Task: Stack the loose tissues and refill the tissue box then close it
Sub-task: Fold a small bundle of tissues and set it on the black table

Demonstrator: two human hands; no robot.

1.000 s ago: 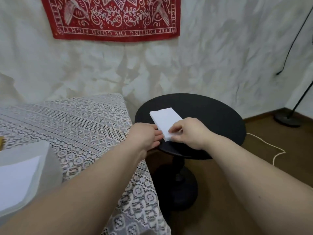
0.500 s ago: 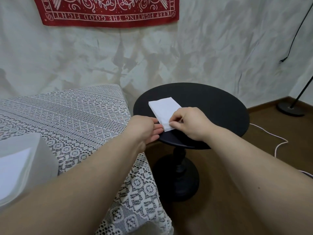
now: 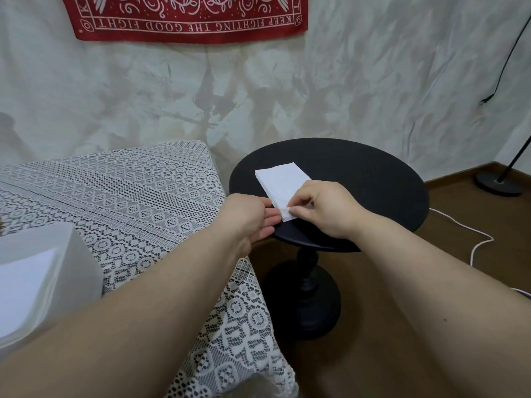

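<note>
Nearest, at the lower left edge, a white tissue box [image 3: 43, 280] sits on a table covered with a lace tablecloth [image 3: 138, 196], its top open and flat white sheets showing inside; both bare forearms reach forward from the bottom of the view, the left one passing over the cloth's hanging corner; past them, the left hand [image 3: 250, 216] lies at the near left edge of a round black side table [image 3: 359, 179], palm turned inward, its fingers fairly straight and touching the near left side of a stack of white tissues [image 3: 280, 180]; whether they grip it or only steady it cannot be told; the right hand [image 3: 324, 208] has thumb and fingertips curled and pinching the stack's near corner; the stack lies on the tabletop's left part, running away at a slant; right of the table a white cord [image 3: 471, 242] trails over the brown floor; farther right stands a black lamp base [image 3: 498, 183]; behind all, a crumpled white backdrop carries a red bandana [image 3: 189, 18] at the top.
</note>
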